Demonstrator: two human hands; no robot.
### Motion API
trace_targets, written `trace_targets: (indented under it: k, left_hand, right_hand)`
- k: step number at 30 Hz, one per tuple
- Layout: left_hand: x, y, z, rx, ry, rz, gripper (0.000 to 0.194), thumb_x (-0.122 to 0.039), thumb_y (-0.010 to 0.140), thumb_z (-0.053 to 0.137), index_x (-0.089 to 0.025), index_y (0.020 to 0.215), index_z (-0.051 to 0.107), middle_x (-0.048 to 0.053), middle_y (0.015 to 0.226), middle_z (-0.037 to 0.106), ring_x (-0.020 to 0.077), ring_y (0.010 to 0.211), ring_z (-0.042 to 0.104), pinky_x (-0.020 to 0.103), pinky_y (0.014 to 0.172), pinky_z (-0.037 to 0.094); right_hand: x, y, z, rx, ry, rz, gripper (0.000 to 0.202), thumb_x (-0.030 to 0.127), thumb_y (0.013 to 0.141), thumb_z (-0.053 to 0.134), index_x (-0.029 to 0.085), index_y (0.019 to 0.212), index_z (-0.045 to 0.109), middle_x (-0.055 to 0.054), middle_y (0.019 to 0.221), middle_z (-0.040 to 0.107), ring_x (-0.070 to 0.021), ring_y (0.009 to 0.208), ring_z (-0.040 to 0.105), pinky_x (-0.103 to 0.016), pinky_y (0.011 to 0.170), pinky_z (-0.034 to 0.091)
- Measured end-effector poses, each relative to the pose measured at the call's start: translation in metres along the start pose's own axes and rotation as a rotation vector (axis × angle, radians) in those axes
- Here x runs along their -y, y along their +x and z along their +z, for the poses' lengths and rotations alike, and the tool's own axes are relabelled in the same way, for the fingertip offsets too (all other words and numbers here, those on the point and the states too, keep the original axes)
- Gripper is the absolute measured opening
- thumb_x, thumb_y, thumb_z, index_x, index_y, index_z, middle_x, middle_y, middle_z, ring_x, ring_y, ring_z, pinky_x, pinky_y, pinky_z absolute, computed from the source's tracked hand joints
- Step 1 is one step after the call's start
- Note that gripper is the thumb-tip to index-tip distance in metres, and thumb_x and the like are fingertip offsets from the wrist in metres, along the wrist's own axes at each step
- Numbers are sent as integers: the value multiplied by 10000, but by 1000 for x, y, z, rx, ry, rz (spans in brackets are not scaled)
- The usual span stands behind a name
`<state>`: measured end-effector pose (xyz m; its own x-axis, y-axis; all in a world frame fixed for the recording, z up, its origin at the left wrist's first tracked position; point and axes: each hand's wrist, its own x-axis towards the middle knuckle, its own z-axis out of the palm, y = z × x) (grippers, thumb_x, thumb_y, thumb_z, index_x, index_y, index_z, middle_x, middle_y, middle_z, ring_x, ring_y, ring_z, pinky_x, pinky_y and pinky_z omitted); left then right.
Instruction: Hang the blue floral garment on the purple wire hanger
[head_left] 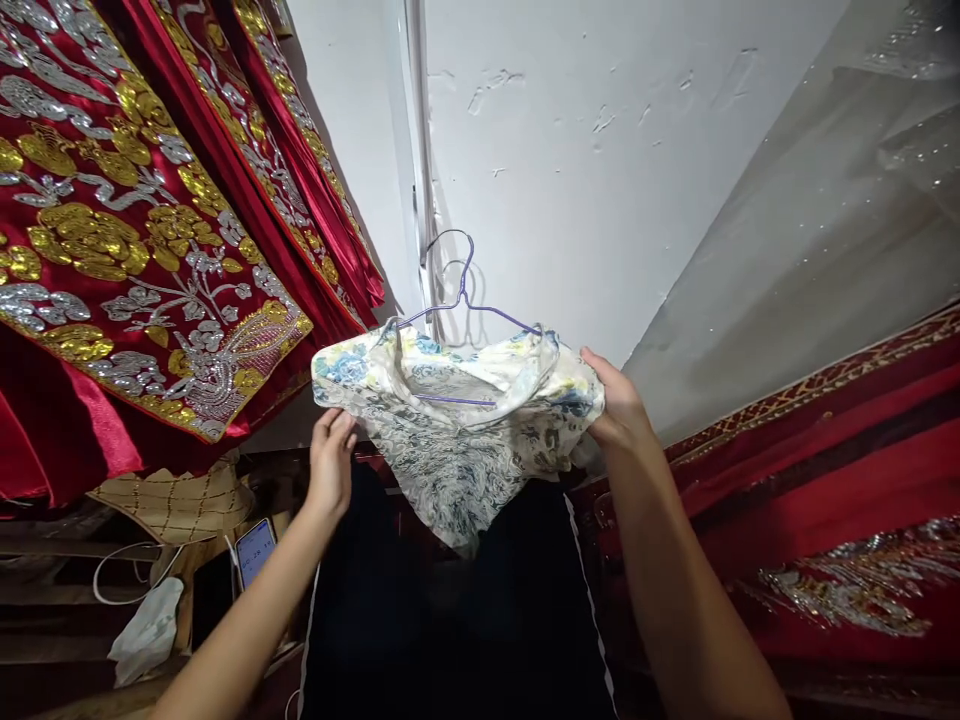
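Note:
A white garment point(457, 460) with a blue and yellow floral print hangs on a purple wire hanger point(463, 300). The hanger's hook points up near a metal strip on the wall. At the garment's left shoulder, my left hand point(332, 455) has its fingers curled against the lower edge of the cloth. On the other side, my right hand point(616, 400) grips the right shoulder, with some fingers hidden behind the fabric. The neckline faces up between both hands, and the lower part narrows downward.
Red cloth with gold and silver sequins point(150, 230) hangs at the left. Red embroidered fabric point(840, 520) and sheer white cloth point(840, 200) are at the right. A lit phone point(256, 552) lies lower left, near a white cable. Behind the hanger stands a white wall point(570, 130).

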<state>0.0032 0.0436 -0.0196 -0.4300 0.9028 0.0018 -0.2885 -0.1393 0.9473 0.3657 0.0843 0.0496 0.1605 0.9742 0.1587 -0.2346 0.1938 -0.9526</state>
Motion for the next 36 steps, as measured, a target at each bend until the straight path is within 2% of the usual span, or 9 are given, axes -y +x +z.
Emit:
trace_targets:
  k: [4,8,13,20,22,25,27,31,36]
  left_hand:
    - [39,-19,10,115,111,-93,432,-459,762,779,-237,1080,590,62,1096,665,210,1111,643,307,919,487]
    - [55,-28,16,165,85,-39,405,-467,746,802,-205,1004,631,33,955,680,207,1038,669,302,933,504]
    - [67,-44,14,109,-68,-55,431,-416,778,802,-196,1127,678,83,1207,710,249,1197,638,340,1015,491]
    - [77,-68,-4,4,-70,-71,437,-401,772,819,-188,1140,717,92,1215,736,276,1230,643,378,1071,481]
    - [77,-71,-7,30,-20,-72,402,-412,763,822,-174,1076,740,90,1142,760,282,1201,660,386,1065,487]
    - [70,-79,-6,145,42,-98,394,-416,752,826,-156,1040,765,95,1063,780,300,1134,691,405,1047,499]
    - [62,-85,-5,220,52,-128,430,-416,750,825,-150,1083,766,106,1066,781,314,1126,695,420,1051,499]
    - [46,-96,-3,265,30,-171,449,-416,750,823,-158,1111,758,125,1129,765,333,1164,678,433,1080,481]
    - [50,-95,-7,206,0,-186,480,-437,733,824,-173,1123,731,118,1144,752,339,1184,662,426,1041,511]
  right_hand:
    - [-1,-10,14,95,115,152,452,631,819,616,195,908,702,-88,813,742,-324,932,727,-439,791,588]
    - [-2,-17,20,139,79,199,411,604,814,635,205,901,691,-72,818,743,-304,902,727,-400,762,584]
    - [-16,-30,14,105,55,268,407,599,794,679,204,890,673,-67,790,728,-284,822,719,-368,688,570]
    - [-85,-72,35,-737,-114,-313,368,442,779,734,274,1058,564,-14,1037,661,-182,1008,636,-289,839,512]
    - [-110,-90,55,-637,-133,-205,290,494,843,667,260,979,561,-41,941,664,-208,871,626,-316,749,507]
    - [-134,-107,92,-2,-200,192,513,677,936,421,217,811,612,-72,740,671,-208,633,590,-334,612,455]
    - [-138,-107,113,222,-343,320,668,725,951,290,209,666,605,-75,631,643,-201,573,569,-335,613,428]
    - [-137,-96,128,227,-644,298,587,678,911,457,229,542,536,-47,540,567,-211,577,542,-325,623,382]
    - [-155,-107,111,316,-532,403,482,554,895,533,212,557,570,-30,512,561,-174,499,496,-306,581,380]
